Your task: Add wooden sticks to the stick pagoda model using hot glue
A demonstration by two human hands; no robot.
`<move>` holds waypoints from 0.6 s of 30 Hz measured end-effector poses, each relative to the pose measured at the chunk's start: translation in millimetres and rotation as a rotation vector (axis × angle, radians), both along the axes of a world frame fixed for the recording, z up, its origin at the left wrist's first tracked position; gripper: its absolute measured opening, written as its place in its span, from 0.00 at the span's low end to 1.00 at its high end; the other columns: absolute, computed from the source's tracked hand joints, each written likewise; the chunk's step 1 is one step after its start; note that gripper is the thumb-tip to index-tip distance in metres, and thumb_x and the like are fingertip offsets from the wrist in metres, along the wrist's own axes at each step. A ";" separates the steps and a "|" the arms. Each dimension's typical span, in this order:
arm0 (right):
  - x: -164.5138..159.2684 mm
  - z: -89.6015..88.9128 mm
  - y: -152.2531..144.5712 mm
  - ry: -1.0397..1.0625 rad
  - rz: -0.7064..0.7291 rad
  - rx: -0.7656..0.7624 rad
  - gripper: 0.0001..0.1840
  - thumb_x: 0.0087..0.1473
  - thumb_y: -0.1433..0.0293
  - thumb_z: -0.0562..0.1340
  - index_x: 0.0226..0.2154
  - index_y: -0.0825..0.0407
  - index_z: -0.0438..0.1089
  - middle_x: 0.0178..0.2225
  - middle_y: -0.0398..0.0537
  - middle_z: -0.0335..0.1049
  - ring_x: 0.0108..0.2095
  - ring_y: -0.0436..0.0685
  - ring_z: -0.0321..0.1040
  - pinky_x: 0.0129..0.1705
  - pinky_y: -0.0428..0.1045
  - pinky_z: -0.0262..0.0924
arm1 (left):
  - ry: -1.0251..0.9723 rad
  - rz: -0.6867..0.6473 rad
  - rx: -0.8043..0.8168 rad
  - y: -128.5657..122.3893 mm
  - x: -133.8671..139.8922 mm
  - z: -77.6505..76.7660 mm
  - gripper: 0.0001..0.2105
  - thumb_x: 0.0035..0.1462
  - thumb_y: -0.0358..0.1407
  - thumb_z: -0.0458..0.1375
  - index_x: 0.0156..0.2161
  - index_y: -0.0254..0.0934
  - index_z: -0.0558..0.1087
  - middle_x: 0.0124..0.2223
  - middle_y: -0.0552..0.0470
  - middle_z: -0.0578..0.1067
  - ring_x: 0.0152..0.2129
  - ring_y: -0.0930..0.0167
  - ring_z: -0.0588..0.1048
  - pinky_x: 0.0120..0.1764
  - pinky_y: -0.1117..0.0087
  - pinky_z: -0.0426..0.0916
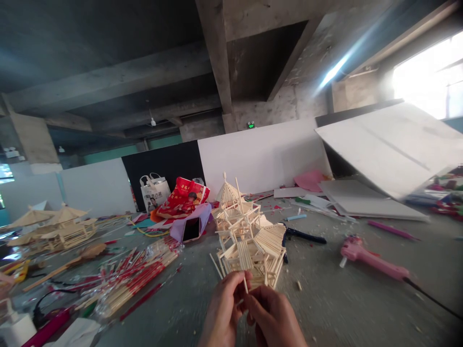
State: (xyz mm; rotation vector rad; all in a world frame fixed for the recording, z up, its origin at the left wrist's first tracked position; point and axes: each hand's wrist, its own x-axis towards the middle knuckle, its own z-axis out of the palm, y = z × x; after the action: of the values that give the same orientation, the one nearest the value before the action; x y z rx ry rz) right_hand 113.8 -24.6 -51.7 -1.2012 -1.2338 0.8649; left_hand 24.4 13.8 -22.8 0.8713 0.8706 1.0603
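Low in the view, my left hand (224, 308) and my right hand (275, 315) are close together, fingers closed in a pinch. Between their fingertips is a short, thin wooden stick (246, 285), and both hands seem to grip it. Just beyond them stands a pagoda model (240, 250) built of pale sticks, with a pointed top and a slatted roof panel on its right side. My fingers hide part of its front base. Dark-handled pliers (307, 235) lie against the model's right side.
A pink glue gun (376, 260) with a black cord lies at right. Bundled red-wrapped sticks (141, 282) spread at left, near a phone (191, 229). Other stick models (54, 229) stand far left. White boards (372, 200), a red bag (184, 197) and scraps lie behind.
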 end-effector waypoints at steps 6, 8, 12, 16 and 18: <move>-0.1 2.7 -1.7 0.020 -0.026 -0.014 0.20 0.47 0.56 0.53 0.24 0.57 0.66 0.17 0.45 0.65 0.13 0.45 0.54 0.13 0.41 0.45 | 0.010 -0.008 0.009 0.0 1.9 2.1 0.07 0.47 0.35 0.56 0.28 0.32 0.72 0.23 0.56 0.67 0.20 0.76 0.67 0.24 0.76 0.61; 0.0 2.1 -1.3 0.023 -0.028 -0.012 0.20 0.48 0.56 0.53 0.24 0.57 0.66 0.17 0.46 0.65 0.13 0.45 0.54 0.13 0.41 0.45 | 0.002 -0.014 0.020 0.3 1.6 2.4 0.07 0.47 0.35 0.56 0.29 0.32 0.72 0.23 0.56 0.67 0.20 0.77 0.67 0.24 0.76 0.61; 0.3 1.8 -2.0 0.037 -0.029 -0.004 0.20 0.48 0.56 0.53 0.23 0.57 0.65 0.16 0.46 0.64 0.14 0.46 0.56 0.15 0.42 0.47 | -0.002 -0.018 0.023 1.5 0.4 0.7 0.08 0.46 0.35 0.56 0.29 0.31 0.72 0.24 0.54 0.69 0.21 0.76 0.68 0.23 0.76 0.60; 1.7 2.2 -6.1 0.072 -0.020 -0.012 0.23 0.49 0.52 0.51 0.22 0.55 0.63 0.16 0.45 0.63 0.12 0.46 0.55 0.14 0.42 0.47 | -0.014 -0.020 0.002 1.5 -0.2 -0.3 0.08 0.47 0.35 0.56 0.30 0.30 0.72 0.25 0.53 0.70 0.22 0.76 0.69 0.26 0.75 0.62; 3.1 1.7 -8.9 0.098 -0.018 -0.031 0.24 0.49 0.50 0.50 0.20 0.54 0.61 0.15 0.43 0.61 0.12 0.46 0.54 0.14 0.42 0.47 | -0.022 -0.011 -0.006 0.0 -0.2 2.6 0.08 0.47 0.35 0.56 0.30 0.30 0.72 0.25 0.53 0.71 0.22 0.76 0.69 0.26 0.76 0.63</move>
State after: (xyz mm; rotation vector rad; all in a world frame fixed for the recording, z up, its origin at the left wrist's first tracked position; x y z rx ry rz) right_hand 116.9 -33.6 -50.1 -1.1792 -1.1333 0.9220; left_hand 24.2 13.8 -20.2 0.8571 0.8495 1.0549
